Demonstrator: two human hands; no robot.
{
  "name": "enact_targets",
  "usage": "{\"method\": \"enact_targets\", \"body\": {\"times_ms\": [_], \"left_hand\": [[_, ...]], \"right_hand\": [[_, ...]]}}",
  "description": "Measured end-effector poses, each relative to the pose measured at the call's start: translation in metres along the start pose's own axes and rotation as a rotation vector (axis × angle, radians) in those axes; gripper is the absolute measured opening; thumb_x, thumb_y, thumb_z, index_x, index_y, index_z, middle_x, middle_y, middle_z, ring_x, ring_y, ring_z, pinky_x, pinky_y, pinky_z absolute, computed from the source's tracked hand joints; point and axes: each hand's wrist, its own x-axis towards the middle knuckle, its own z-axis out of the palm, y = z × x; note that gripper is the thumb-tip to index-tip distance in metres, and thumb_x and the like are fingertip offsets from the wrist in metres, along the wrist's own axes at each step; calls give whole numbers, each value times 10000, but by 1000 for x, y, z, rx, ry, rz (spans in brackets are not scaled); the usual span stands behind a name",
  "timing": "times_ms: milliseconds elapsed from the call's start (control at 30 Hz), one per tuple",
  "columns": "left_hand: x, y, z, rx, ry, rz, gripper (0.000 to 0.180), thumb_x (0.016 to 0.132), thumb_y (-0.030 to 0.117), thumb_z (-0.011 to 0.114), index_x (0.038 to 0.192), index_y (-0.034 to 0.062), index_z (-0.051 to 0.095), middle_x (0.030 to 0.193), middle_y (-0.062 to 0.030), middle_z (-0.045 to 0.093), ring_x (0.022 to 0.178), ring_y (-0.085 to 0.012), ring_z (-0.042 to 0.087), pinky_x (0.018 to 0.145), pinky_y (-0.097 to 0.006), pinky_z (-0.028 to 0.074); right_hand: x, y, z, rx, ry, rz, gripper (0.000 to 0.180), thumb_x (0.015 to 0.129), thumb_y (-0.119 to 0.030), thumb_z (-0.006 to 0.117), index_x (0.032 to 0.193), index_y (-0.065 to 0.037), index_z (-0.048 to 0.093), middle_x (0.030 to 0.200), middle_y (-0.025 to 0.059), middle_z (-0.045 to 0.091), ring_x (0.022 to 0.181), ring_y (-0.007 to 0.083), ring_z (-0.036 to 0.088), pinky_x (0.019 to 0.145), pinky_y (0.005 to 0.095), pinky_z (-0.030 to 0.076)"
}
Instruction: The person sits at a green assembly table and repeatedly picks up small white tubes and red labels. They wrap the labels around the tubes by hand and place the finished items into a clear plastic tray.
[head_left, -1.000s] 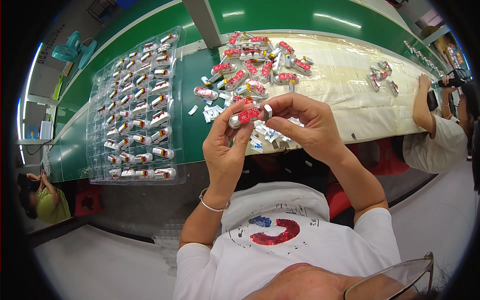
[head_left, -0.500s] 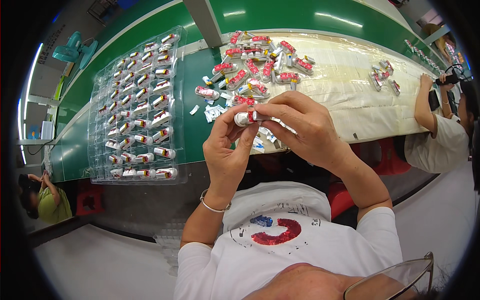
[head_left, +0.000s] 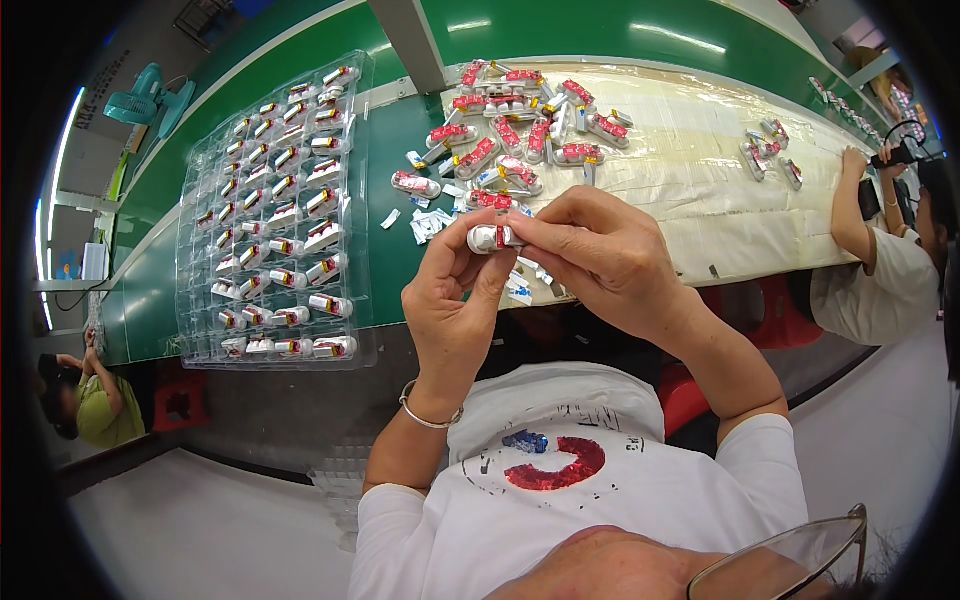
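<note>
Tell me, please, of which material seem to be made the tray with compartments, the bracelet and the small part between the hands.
Tray: probably thin, glossy plastic, as it is see-through with bright glints.
Bracelet: likely polished metal, being silvery and shiny.
Small part: its white end looks like smooth plastic; the rest is too covered to tell.

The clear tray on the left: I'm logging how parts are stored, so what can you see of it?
The clear tray looks like thin, glossy moulded plastic, roughly rectangular. Rows of white pieces with silver, red and yellow parts sit in its compartments. It lies on the green table, its long side running front to back, its near edge jutting past the table's front. Several rim lines show; whether trays are stacked cannot be told. Neither the left hand nor the right hand touches it.
</note>
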Motion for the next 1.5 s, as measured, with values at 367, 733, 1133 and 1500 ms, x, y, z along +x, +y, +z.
{"method": "enact_targets", "body": {"times_ms": [367,733,1133,1500], "left_hand": [[-1,2,4,-180,14,-99,411,906,-59,582,1300,-80,464,1171,-178,626,1055,-161,620,910,-259,505],[-3,-6,9,-132,30,197,423,832,-130,559,1241,-66,469,1225,-244,581,1102,-243,619,930,-352,540],[-4,-6,10,-95,8,267,412,818,-118,557,1216,-71,458,1208,-280,587,1141,-302,604,982,-372,508],[4,-11,15,-193,171,-75,272,916,35,565,1175,-45,534,1144,-220,633,1027,-245,656,905,-336,560]], "right_hand": [[-5,-3,11,-236,21,-98,348,703,-27,681,1049,-2,662,827,63,576,736,213,602,571,301,505],[-11,-2,7,280,182,148,460,746,-118,782,1187,-89,656,1072,101,622,948,237,617,831,348,515],[-22,-1,14,1036,171,561,411,806,-49,757,1194,-6,628,1089,69,608,1002,129,611,884,246,522],[-10,25,20,1189,10,838,317,833,-88,738,1113,28,643,1048,96,684,943,131,645,848,277,524]]}}
